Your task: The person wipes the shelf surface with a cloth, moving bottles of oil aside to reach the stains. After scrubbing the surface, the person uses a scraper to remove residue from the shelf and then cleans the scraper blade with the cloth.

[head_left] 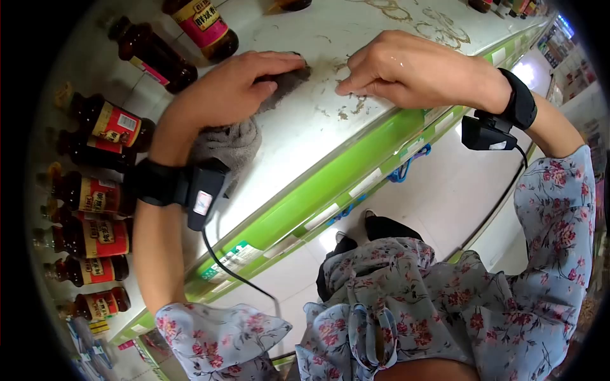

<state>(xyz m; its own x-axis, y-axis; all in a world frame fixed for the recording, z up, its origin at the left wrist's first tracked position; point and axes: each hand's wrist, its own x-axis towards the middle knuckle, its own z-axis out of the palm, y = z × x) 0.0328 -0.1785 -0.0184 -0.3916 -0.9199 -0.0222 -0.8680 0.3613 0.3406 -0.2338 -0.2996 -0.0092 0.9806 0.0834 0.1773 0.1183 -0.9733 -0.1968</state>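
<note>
A grey cloth [232, 143] lies bunched on the white shelf [292, 143], partly beneath my left hand [232, 89]. That hand's fingers wrap over the cloth's dark upper part. My right hand [397, 70] rests on the shelf to the right, its fingers curled with the tips down on the surface; whether anything is pinched there is too small to tell. Dark flakes and smears [346, 105] mark the shelf between the hands, and brown ring stains [438, 28] show farther back. Each wrist wears a black strap with a small device.
Dark sauce bottles with red and yellow labels [105, 238] line the left side. Two more bottles [203, 25] [152, 54] stand at the upper left, near my left hand. A green price rail [330, 168] runs along the shelf's front edge, with blue hooks [400, 171] below.
</note>
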